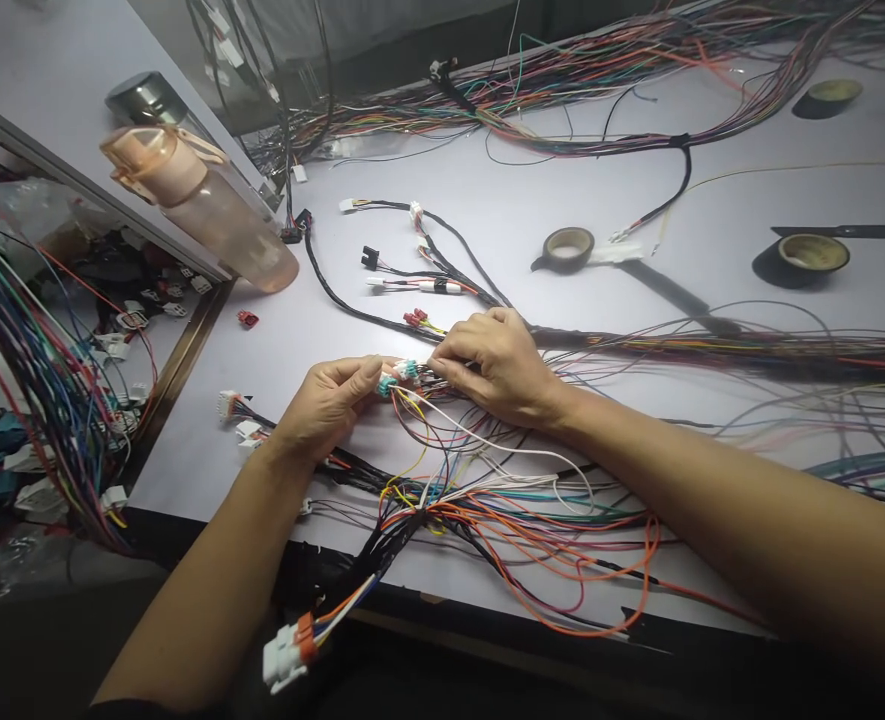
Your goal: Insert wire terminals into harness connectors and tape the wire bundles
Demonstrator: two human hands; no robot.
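Left grip (329, 400) pinched on teal connector (387, 386), right grip (491, 362) at wires (422, 373)

A wire-harness workshop: bundled wires (532, 95) cross the bench (284, 330) at twelve o'clock, tape rolls (802, 265) sit at two, loose connectors (133, 318) at nine, teal connectors (387, 385) at centre.

On my feed I get a peach-capped see-through bottle (228, 230) at left, a silver-topped bottle (146, 98) partly hidden behind it. Right of centre, I see a black tape roll (562, 264); second roll (798, 272) farther right, slim dark tool (873, 232) by it; third roll (824, 104) farther back.
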